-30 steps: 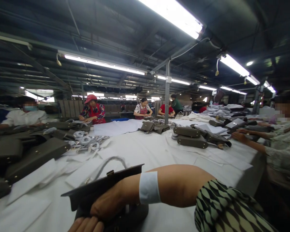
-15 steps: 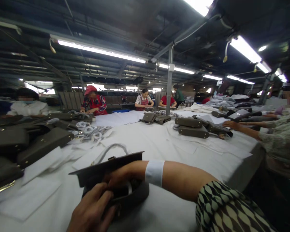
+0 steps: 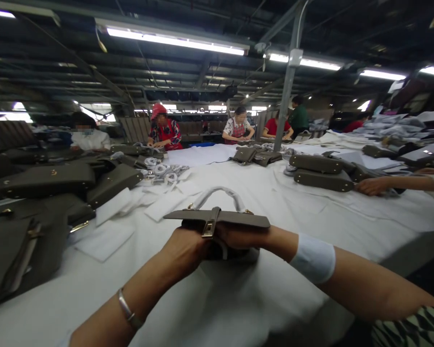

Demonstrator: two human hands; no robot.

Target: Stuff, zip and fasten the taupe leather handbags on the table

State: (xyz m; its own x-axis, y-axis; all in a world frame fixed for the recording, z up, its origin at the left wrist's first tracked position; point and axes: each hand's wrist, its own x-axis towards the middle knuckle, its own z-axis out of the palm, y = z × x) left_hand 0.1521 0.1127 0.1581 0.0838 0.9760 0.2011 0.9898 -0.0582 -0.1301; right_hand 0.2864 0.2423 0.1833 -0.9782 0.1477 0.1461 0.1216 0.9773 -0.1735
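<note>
A worker's left hand (image 3: pixel 184 250) and right hand (image 3: pixel 238 237) close around an olive handbag (image 3: pixel 238 219) that stands on the white-covered counter (image 3: pixel 238 299) directly in front of them. Its flap is lifted level and its wrapped handle arches behind. Flap and fingers hide the bag's inside, so any contents cannot be told. Piled handbags (image 3: pixel 47 180) crowd the left, and a co-worker's hand (image 3: pixel 369 185) rests beside two stacked bags (image 3: pixel 321 171).

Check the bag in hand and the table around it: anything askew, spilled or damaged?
Nothing stands out. The handbag stands upright on the white table, gripped by the left hand and right hand, flap level, wrapped handle evenly arched. The piled bags at left lean loosely, but none has spilled.
</note>
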